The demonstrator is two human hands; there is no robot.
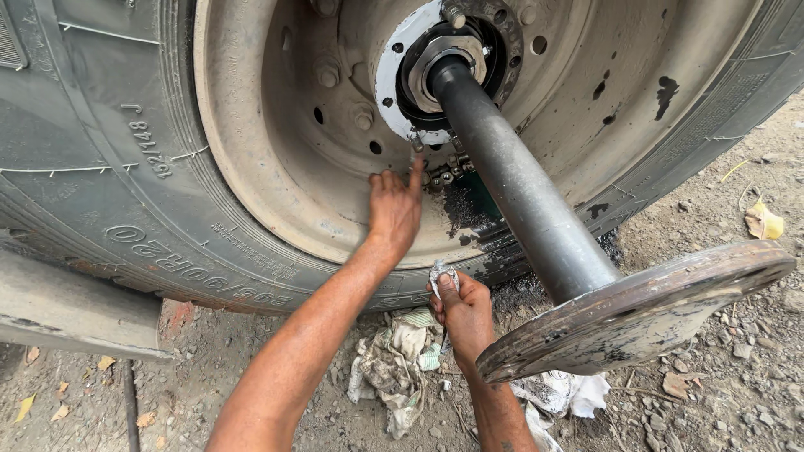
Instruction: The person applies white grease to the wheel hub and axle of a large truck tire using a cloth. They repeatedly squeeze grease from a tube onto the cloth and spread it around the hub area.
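Note:
A large truck wheel with a dusty rim (251,125) fills the top of the view. A dark axle shaft (519,184) sticks halfway out of the hub (444,59), ending in a round flange (645,310) near me. My left hand (394,209) reaches into the rim, its index finger touching a stud at the lower edge of the white hub face. My right hand (465,314) is lower, under the shaft, closed on a small crumpled piece of cloth or paper (441,274).
Dirty rags (394,360) lie on the gravel ground below the tyre (92,192). More white cloth (569,393) sits under the flange. Black grease stains the rim bottom. A rusty metal edge (59,310) juts in at the left.

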